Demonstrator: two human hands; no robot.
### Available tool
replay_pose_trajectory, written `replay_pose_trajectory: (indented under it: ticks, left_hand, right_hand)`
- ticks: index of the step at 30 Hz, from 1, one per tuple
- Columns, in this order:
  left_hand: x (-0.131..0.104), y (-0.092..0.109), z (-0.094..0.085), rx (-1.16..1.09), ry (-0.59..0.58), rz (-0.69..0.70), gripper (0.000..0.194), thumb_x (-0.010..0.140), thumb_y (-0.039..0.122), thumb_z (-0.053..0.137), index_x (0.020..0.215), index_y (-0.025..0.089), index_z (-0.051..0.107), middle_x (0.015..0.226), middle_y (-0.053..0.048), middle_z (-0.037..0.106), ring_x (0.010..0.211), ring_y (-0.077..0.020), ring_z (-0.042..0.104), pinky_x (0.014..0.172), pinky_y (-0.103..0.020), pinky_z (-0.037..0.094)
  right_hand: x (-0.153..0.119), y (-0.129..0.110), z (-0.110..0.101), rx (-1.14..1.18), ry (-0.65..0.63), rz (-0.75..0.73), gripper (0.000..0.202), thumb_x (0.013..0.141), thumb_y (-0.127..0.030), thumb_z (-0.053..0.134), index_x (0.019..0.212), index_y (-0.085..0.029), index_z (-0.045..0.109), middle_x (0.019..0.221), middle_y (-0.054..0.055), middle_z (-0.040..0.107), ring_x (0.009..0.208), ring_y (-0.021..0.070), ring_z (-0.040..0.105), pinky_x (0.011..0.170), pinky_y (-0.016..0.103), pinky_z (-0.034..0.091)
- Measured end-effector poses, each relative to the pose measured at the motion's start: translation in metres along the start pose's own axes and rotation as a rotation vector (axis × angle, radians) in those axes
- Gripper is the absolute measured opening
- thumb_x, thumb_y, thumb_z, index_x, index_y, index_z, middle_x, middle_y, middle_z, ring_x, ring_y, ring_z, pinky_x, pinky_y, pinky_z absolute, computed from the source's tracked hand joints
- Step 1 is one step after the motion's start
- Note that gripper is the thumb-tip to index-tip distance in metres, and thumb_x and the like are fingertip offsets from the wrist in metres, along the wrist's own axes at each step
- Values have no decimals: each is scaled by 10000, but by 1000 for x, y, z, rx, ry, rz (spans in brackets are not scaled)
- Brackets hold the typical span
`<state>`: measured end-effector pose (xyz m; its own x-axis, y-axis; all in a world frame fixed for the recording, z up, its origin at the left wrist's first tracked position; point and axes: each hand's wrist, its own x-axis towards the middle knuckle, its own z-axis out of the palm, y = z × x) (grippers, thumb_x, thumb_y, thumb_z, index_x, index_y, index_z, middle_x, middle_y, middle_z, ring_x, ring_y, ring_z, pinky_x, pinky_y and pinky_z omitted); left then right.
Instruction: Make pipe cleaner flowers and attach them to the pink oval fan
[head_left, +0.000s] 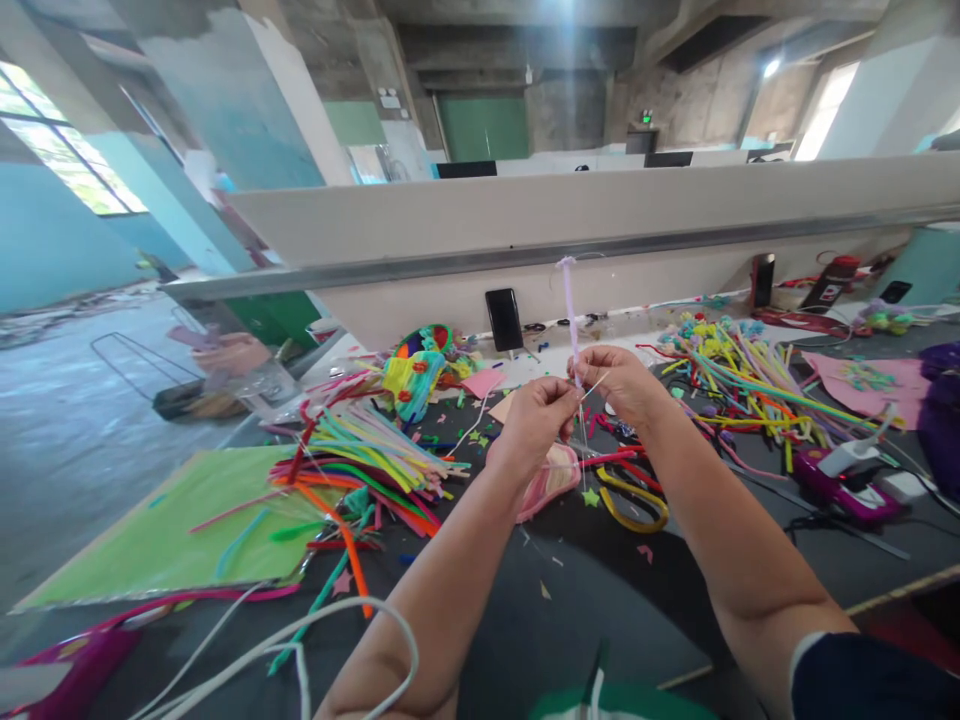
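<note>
Both hands meet above the middle of the dark table. My left hand [536, 415] pinches the lower end of a thin light stem between thumb and fingers. Close against it, my right hand [615, 383] is closed on the same piece. A pale purple fuzzy stem [571, 310] rises upright from between the fingertips, with a small tuft at its top. A short whitish strand [594, 387] crosses at the fingertips. Thin strands hang below, near a green star [591, 497]. Beneath the hands lie a pink striped pad [551, 483] and yellow-handled scissors or pliers [634, 505].
Colourful pipe cleaners [382, 450] are heaped at left, beside a green sheet [180, 510]; another heap [750, 385] lies at right. A black phone [503, 320] leans on the partition. A purple power strip [847, 485] sits at right. White cable [360, 603] loops near my left forearm.
</note>
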<state>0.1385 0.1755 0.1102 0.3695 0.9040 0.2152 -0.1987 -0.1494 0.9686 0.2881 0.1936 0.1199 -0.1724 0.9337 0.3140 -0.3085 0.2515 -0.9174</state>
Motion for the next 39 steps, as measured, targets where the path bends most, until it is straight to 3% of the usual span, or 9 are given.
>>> replay_pose_trajectory:
  ticks: [6,11,14,18,20,24,30,34,39]
  left_hand:
    - [-5,7,1,-325,-206,-162,244,710,304,721,706,114,568,527,45,489,382,-27,414,356,-149,299]
    - [-15,7,17,-642,-382,-315,233,698,246,716,735,128,519,601,55,456,373,12,327,329,-121,209]
    - [-15,5,21,-624,-289,-248,219,699,243,708,735,135,521,589,55,462,377,-3,356,337,-136,244]
    - [-4,0,9,-328,6,-52,247,677,279,733,652,130,537,485,50,474,369,-39,406,353,-168,293]
    - [0,-2,3,-204,72,0,265,681,316,734,637,130,549,435,54,460,352,-45,398,355,-177,299]
    - [-1,2,0,-323,-88,-90,257,687,295,736,656,126,544,498,52,470,377,-29,408,364,-159,292]
    - [-17,9,17,-667,-323,-264,229,684,226,728,719,135,521,570,61,429,377,2,332,332,-122,219]
    - [-20,15,22,-552,-216,-175,198,686,231,716,727,139,545,546,58,444,366,-19,352,328,-147,233]
    - [-4,17,-5,-58,71,63,248,735,313,658,610,156,512,441,57,436,361,-63,376,375,-195,273]
  right_hand:
    - [-3,2,7,218,-103,-15,216,617,-304,782,665,-164,625,750,5,588,671,106,504,659,257,413]
    - [-7,17,16,428,-166,-117,261,633,-364,777,702,-202,584,768,-10,523,743,120,510,743,277,459]
    - [-6,20,16,411,-168,-100,268,632,-379,776,702,-201,588,782,-7,535,729,120,507,711,267,460]
    - [-1,16,15,273,-82,-45,221,661,-344,759,707,-173,626,798,5,577,706,109,514,660,242,434]
    - [1,14,14,233,-23,-21,207,651,-315,768,684,-162,632,756,2,582,674,101,509,634,234,418]
    - [0,12,12,271,-80,-1,209,633,-302,782,668,-159,634,765,3,586,674,101,513,629,236,417]
    - [-9,13,22,514,-269,-74,238,613,-291,801,618,-183,589,739,-17,536,777,123,528,802,297,476]
    - [-11,14,29,557,-289,-72,222,641,-323,779,654,-189,601,761,-13,573,776,123,556,775,285,506]
    - [-5,22,33,394,-129,216,266,776,-394,625,932,-179,634,739,21,638,594,137,575,517,271,487]
